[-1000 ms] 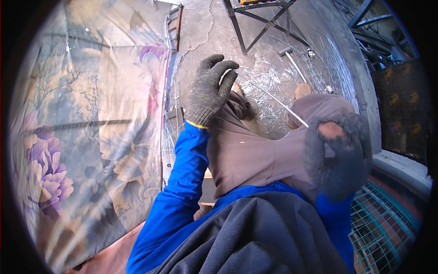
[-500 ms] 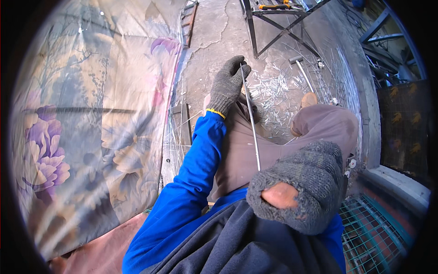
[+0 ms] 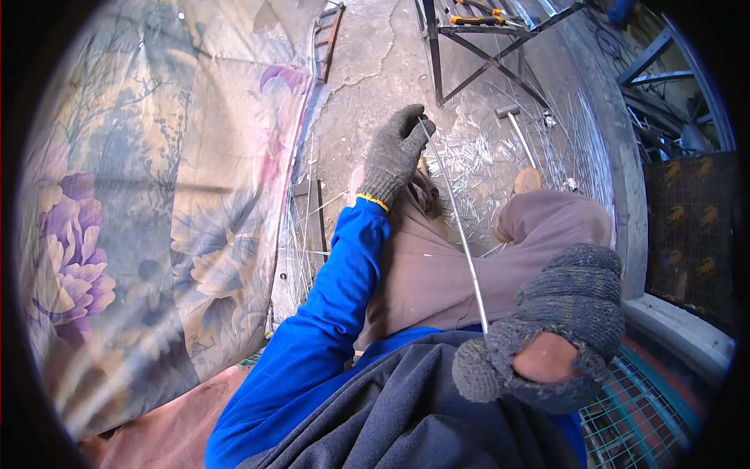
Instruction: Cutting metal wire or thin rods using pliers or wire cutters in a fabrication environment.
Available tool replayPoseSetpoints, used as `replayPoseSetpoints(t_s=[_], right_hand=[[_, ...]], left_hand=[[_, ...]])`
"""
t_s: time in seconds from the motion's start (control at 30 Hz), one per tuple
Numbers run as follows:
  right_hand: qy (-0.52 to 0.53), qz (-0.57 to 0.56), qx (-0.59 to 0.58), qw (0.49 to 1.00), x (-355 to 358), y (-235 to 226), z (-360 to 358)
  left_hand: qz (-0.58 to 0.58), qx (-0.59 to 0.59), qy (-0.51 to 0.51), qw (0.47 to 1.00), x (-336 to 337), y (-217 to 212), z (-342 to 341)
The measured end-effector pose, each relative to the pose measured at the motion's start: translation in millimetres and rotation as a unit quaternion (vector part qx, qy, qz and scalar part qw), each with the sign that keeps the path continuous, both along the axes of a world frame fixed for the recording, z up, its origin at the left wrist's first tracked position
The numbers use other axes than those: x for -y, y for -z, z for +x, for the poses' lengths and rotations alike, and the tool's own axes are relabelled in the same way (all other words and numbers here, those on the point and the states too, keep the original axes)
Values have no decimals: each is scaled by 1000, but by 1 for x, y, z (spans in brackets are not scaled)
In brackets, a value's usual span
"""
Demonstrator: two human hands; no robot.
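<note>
A thin, straight metal rod (image 3: 457,215) slants across my lap. My left hand (image 3: 396,152), in a grey knit glove with a yellow cuff edge, pinches its far end between thumb and fingers. At the near end my right hand (image 3: 566,324) is closed around the rod, close in front of my body. That hand's grey glove has a large hole with bare skin showing. Its fingertips are mostly hidden from above. On the floor beyond my knees lies a scatter of short cut metal pieces (image 3: 473,160).
A hammer (image 3: 517,129) lies by my right shoe (image 3: 527,181), near long thin wires (image 3: 590,148). Orange-handled pliers (image 3: 476,19) rest on a black metal stand (image 3: 488,56). Flowered cloth (image 3: 219,234) hangs at left. Green wire mesh (image 3: 633,399) is at lower right.
My right hand has moved right and slightly nearer my body, its thumb now showing. The rod's near end has shifted the same way; my left hand has moved slightly right and down.
</note>
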State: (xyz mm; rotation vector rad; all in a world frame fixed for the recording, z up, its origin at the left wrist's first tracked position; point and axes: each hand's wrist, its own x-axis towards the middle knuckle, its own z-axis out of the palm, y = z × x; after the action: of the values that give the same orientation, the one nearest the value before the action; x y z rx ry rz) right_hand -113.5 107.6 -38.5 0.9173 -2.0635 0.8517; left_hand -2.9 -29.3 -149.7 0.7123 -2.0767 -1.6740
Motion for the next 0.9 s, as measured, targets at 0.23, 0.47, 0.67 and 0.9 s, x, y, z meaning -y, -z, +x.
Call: replayPoseSetpoints(t_s=[0.23, 0.47, 0.67, 0.9], right_hand=[[-14, -55, 42, 997, -111, -2, 23], [-18, -80, 78, 994, -108, -43, 118], [-39, -103, 101, 989, -100, -51, 126], [-22, -59, 147, 987, -129, -23, 133]], left_hand=[[-28, 37, -15, 999, 5, -3, 10], [229, -49, -6, 972, 5, -17, 4], [495, -198, -151, 832, 17, -6, -2], [626, -206, -101, 745, 31, 11, -3]])
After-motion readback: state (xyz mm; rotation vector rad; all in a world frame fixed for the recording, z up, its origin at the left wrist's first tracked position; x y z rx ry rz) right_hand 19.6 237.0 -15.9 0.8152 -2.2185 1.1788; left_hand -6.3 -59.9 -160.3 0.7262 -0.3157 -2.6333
